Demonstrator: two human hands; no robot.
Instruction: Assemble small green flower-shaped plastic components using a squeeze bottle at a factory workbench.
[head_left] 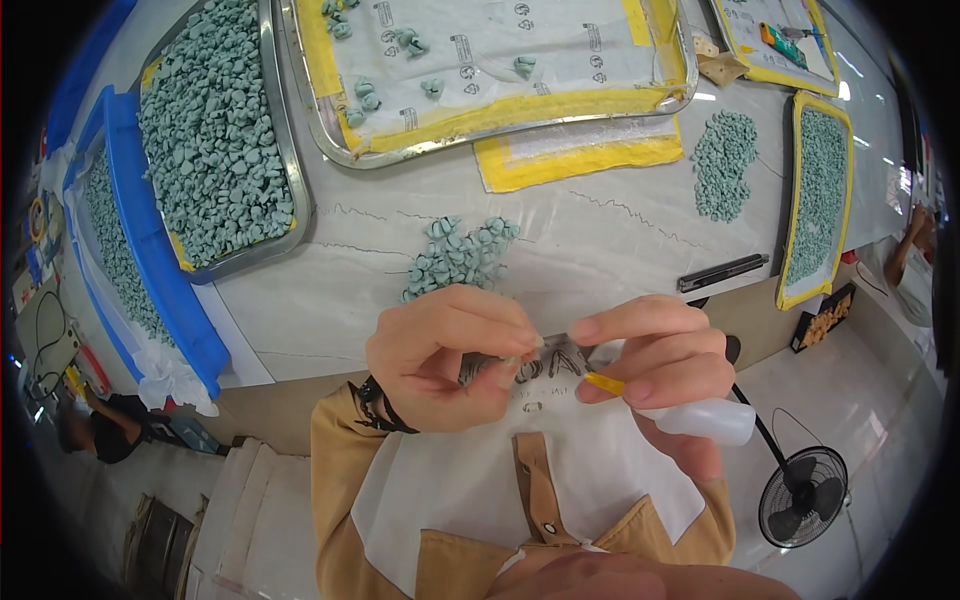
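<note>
My left hand (452, 358) is raised over the table's near edge, with thumb and fingertips pinched together. Whatever lies between them is too small to make out. Facing it, my right hand (668, 362) curls around a small translucent white squeeze bottle (708, 422) with a yellow tip. The bottle lies tilted across the fingers, its tip pointing toward my left hand. Just beyond my left hand sits a loose pile of small pale green pieces (462, 256), partly hidden by the knuckles.
A metal tray heaped with green pieces (215, 140) stands at left, beside a blue bin (165, 240). Ahead lies a yellow-taped tray (500, 115) with a few pieces. At right are another pile (725, 165), a black cutter knife (722, 272) and a narrow tray (795, 255).
</note>
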